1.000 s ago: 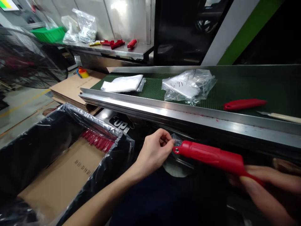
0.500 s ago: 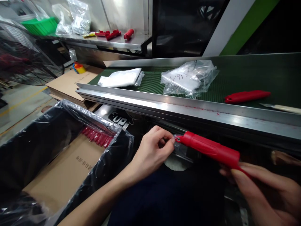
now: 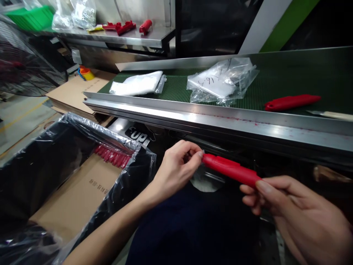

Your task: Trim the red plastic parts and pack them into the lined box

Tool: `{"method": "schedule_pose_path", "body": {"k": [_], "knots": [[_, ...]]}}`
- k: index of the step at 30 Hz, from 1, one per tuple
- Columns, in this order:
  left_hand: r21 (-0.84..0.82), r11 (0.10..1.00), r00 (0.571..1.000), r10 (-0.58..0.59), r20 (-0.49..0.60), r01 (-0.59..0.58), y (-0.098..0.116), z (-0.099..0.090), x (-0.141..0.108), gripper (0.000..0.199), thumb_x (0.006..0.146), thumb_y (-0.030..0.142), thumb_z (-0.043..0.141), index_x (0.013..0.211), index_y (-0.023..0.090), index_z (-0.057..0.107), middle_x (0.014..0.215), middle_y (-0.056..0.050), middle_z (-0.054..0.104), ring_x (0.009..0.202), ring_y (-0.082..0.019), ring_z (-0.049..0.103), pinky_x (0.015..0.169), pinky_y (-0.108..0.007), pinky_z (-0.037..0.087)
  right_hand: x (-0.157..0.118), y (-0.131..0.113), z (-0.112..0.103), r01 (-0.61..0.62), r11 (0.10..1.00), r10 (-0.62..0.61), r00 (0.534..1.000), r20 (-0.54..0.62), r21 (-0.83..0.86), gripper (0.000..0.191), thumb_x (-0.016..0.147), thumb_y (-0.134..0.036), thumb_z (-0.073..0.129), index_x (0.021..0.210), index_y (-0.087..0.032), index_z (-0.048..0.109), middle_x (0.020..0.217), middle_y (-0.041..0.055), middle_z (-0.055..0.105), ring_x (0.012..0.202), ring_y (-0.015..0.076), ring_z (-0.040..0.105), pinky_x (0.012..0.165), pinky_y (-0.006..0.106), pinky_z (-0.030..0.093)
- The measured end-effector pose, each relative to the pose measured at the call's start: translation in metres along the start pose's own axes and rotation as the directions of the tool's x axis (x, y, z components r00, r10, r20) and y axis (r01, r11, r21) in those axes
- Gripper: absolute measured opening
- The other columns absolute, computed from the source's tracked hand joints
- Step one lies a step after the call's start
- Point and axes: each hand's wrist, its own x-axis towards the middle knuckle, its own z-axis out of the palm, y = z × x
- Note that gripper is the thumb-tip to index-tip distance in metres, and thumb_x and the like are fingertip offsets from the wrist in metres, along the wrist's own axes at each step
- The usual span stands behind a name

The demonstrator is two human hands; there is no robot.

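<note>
A red plastic part (image 3: 233, 171) hangs slantwise in front of the conveyor edge. Its right end is pinched between thumb and fingers of my right hand (image 3: 298, 206). The fingertips of my left hand (image 3: 179, 162) are pressed together at the part's left end; whether they hold a small piece there is hidden. Another red part (image 3: 292, 102) lies on the green belt (image 3: 176, 86), beside a knife with a pale handle (image 3: 338, 115).
Plastic bags (image 3: 220, 82) and a white packet (image 3: 138, 84) lie on the belt. At the left stands a lined bin (image 3: 143, 162) with red parts (image 3: 111, 156) and cardboard (image 3: 74, 195). Behind are a metal shelf (image 3: 154, 41), flat cartons (image 3: 68, 94) and a fan (image 3: 24, 70).
The red part in my right hand has turned and moved left, so its left end now meets my left fingertips. The view has shifted slightly.
</note>
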Motion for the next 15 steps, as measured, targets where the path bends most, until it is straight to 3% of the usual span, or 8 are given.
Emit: {"method": "schedule_pose_path", "body": {"k": [3, 5, 9, 11, 13, 15], "knots": [[0.057, 0.997, 0.999, 0.043, -0.008, -0.043, 0.001, -0.001, 0.000, 0.013, 0.090, 0.022, 0.056, 0.084, 0.016, 0.066, 0.081, 0.000, 0.056, 0.071, -0.009, 0.051, 0.063, -0.020, 0.040, 0.008, -0.011, 0.001, -0.189, 0.956, 0.166, 0.979, 0.120, 0.226, 0.029, 0.079, -0.047, 0.073, 0.080, -0.018, 0.068, 0.080, 0.0113, 0.071, 0.062, 0.0179, 0.066, 0.048, 0.021, 0.055], [0.083, 0.995, 0.998, 0.064, -0.016, -0.063, 0.001, -0.001, 0.000, 0.012, 0.089, 0.021, 0.056, 0.083, 0.017, 0.065, 0.079, 0.001, 0.055, 0.070, -0.009, 0.050, 0.063, -0.020, 0.039, 0.009, -0.011, 0.002, -0.212, 0.943, 0.187, 0.975, 0.118, 0.257, 0.029, 0.079, -0.048, 0.073, 0.079, -0.019, 0.068, 0.080, 0.0109, 0.071, 0.062, 0.0173, 0.066, 0.048, 0.020, 0.054], [0.084, 0.995, 0.998, 0.063, -0.023, -0.060, -0.003, -0.001, -0.001, 0.012, 0.092, 0.023, 0.054, 0.089, 0.016, 0.064, 0.079, 0.001, 0.059, 0.070, -0.010, 0.051, 0.064, -0.021, 0.039, 0.002, 0.002, 0.004, -0.006, 1.000, 0.006, 1.000, 0.000, 0.022, 0.026, 0.082, -0.046, 0.072, 0.093, -0.023, 0.069, 0.089, 0.0065, 0.073, 0.077, 0.0189, 0.070, 0.064, 0.022, 0.059], [0.066, 0.996, 0.998, 0.054, -0.018, -0.053, -0.005, -0.002, 0.000, 0.014, 0.093, 0.025, 0.053, 0.092, 0.016, 0.064, 0.080, 0.000, 0.060, 0.071, -0.010, 0.052, 0.065, -0.021, 0.040, -0.003, 0.006, 0.005, 0.089, 0.987, -0.089, 0.996, 0.010, -0.132, 0.024, 0.084, -0.045, 0.069, 0.099, -0.025, 0.069, 0.091, 0.0032, 0.073, 0.081, 0.0180, 0.070, 0.067, 0.020, 0.059], [0.052, 0.998, 0.999, 0.048, -0.005, -0.048, -0.006, -0.004, 0.001, 0.016, 0.094, 0.028, 0.052, 0.092, 0.016, 0.063, 0.080, 0.000, 0.058, 0.072, -0.011, 0.051, 0.064, -0.021, 0.039, -0.006, 0.006, 0.007, 0.174, 0.956, -0.173, 0.985, 0.026, -0.238, 0.019, 0.088, -0.042, 0.066, 0.101, -0.028, 0.069, 0.093, -0.0001, 0.072, 0.081, 0.0155, 0.069, 0.069, 0.019, 0.058], [0.043, 0.998, 0.999, 0.042, 0.016, -0.043, -0.006, -0.007, 0.003, 0.018, 0.095, 0.030, 0.052, 0.092, 0.016, 0.063, 0.081, 0.000, 0.056, 0.074, -0.011, 0.050, 0.064, -0.021, 0.038, -0.004, 0.006, 0.005, 0.351, 0.877, -0.351, 0.934, 0.061, -0.327, 0.014, 0.090, -0.033, 0.065, 0.103, -0.031, 0.067, 0.101, -0.0021, 0.070, 0.084, 0.0138, 0.068, 0.076, 0.021, 0.056]]}}
